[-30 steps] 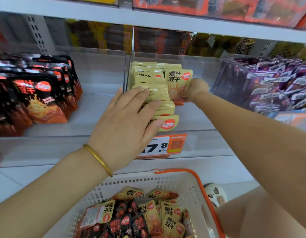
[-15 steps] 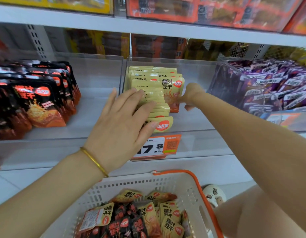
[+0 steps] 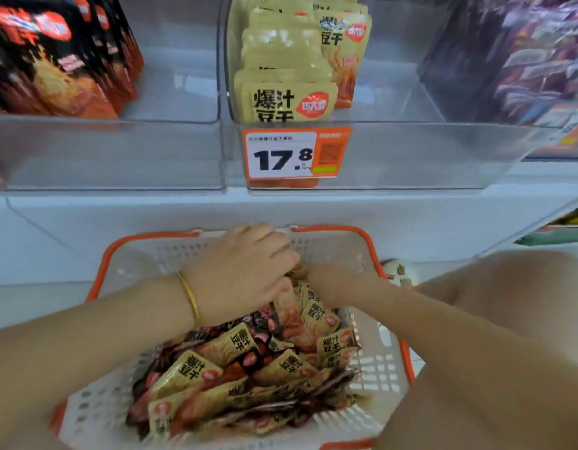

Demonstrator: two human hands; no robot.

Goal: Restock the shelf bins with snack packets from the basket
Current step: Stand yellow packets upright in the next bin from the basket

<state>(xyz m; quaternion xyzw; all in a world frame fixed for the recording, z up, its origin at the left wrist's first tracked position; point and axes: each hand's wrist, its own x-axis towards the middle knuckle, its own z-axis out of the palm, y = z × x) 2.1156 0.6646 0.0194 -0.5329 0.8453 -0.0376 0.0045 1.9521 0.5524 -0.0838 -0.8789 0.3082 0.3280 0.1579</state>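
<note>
A white basket with an orange rim [image 3: 372, 248] sits below the shelf, heaped with yellow snack packets [image 3: 190, 371] and some dark red-black ones [image 3: 264, 323]. My left hand [image 3: 242, 271], a gold bangle on its wrist, lies at the basket's far end with fingers curled down onto the yellow packets. My right hand [image 3: 339, 284] reaches in beside it, and its fingers are hidden behind the left hand and the packets. Whether either hand grips a packet is unclear. Above, the middle clear bin [image 3: 411, 151] holds a row of upright yellow packets [image 3: 287, 102].
An orange price tag reading 17.8 [image 3: 294, 154] is on the middle bin's front. The left bin holds black-red packets [image 3: 53, 60], the right bin purple packets [image 3: 524, 53]. My bare leg [image 3: 508, 287] and a patterned shoe [image 3: 394, 271] are right of the basket.
Both hands have left the yellow packets in the middle bin and dropped into the basket. The camera has tilted down, so the basket fills the lower frame.
</note>
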